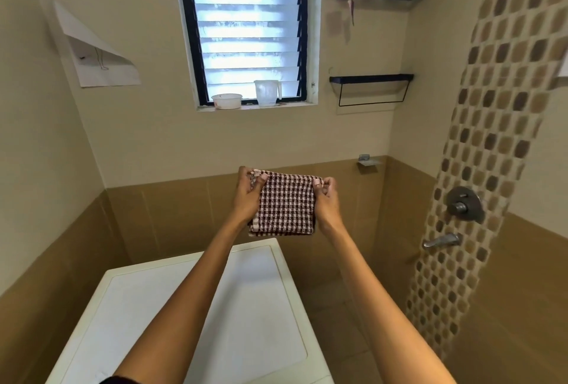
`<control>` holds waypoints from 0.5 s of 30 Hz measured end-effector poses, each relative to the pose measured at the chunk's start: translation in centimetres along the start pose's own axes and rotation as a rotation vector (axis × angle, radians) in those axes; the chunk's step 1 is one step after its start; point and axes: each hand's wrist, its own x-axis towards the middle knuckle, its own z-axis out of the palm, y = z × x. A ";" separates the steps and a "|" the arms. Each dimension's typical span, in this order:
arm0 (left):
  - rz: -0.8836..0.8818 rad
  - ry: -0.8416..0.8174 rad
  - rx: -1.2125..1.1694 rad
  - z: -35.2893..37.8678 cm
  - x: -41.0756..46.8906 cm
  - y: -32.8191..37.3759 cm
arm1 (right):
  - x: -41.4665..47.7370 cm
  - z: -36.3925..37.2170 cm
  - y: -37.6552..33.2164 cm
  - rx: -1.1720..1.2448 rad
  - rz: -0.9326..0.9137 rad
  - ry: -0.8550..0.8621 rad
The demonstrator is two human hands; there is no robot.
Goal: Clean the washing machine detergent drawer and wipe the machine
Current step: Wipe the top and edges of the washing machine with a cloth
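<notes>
Folded checked cloth held up over the washing machine.
Left hand and right hand each pinch a top corner, fingers curled tight, above the far edge.

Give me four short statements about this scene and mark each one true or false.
1. The left hand and the right hand both grip the checked cloth. True.
2. The cloth lies flat on the washing machine. False: it is held up in the air, off the machine.
3. A white bowl and a clear jug stand on the window sill. True.
4. The jug stands on the machine. False: it stands on the sill, beside the bowl.
</notes>
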 end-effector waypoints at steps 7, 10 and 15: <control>0.106 0.047 0.047 1.1 -0.1 0.1 | -0.5 -0.4 0.3 -0.420 -0.198 0.173; 0.084 0.025 0.114 1.2 0.0 -0.4 | -0.4 -1.2 -0.1 -0.449 -0.152 0.121; -0.053 -0.007 0.108 2.3 0.7 -1.6 | -1.1 -3.0 -0.7 -0.043 0.352 -0.102</control>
